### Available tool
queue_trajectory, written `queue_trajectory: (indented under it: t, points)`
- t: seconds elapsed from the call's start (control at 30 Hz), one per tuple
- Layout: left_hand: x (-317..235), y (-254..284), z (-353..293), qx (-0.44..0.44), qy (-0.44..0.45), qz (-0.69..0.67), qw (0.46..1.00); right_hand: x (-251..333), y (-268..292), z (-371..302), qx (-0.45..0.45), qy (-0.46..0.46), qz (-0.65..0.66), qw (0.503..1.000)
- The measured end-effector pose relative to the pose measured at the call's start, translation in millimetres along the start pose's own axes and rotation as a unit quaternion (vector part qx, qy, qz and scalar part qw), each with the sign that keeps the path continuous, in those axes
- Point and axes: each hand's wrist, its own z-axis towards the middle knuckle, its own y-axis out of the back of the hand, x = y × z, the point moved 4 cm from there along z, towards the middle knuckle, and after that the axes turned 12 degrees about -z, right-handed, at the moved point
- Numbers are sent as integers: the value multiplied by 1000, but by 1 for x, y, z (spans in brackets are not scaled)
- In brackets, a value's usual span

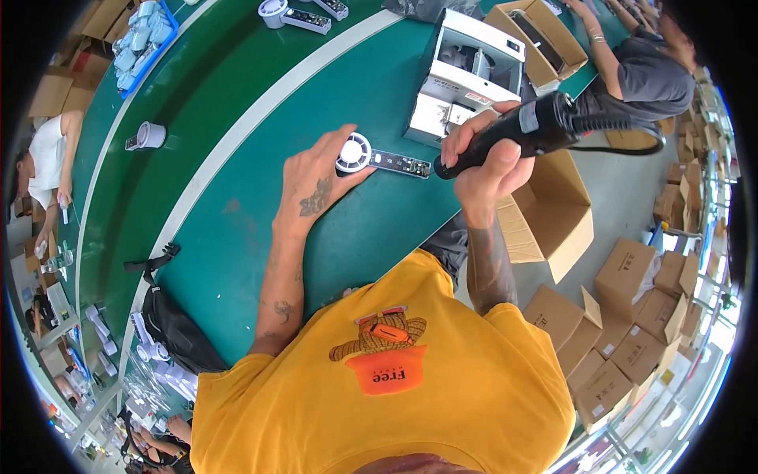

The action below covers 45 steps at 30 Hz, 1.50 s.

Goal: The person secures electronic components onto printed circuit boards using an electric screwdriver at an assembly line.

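My left hand (pixel 314 180) is closed round the white round head of a small handheld fan (pixel 354 152), just above the green bench. The fan's handle points right, its casing open and a circuit board (pixel 399 163) showing. In my right hand (pixel 493 175) is a black electric screwdriver (pixel 530 130), gripped with its nose pointing left and down. That nose is close to the right end of the board; whether they touch I cannot tell. A black coiled cord (pixel 624 124) runs from the screwdriver's rear.
A white box-shaped machine (pixel 474 77) stands beyond my right hand, beside an open carton (pixel 545 35). Another open carton (pixel 557 205) is below the bench edge. On the green belt lie other fan parts (pixel 150 135). A black bag (pixel 178 328) lies left. Co-workers sit on both sides.
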Motion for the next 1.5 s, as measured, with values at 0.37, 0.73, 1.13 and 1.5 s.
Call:
queue_trajectory:
  t: [0.37,0.73,1.13,1.5]
  points:
    - [3,1,-1,-5,4,1,1000,24,5,12,5,10,-8,1000]
    - [1,0,-3,11,52,-14,999,24,-9,59,-24,101,-84,991]
    - [0,0,-2,15,55,-22,998,-4,-9,39,-10,14,-49,999]
    - [1,-4,0,0,12,-8,1000,-11,-7,22,-26,20,-24,999]
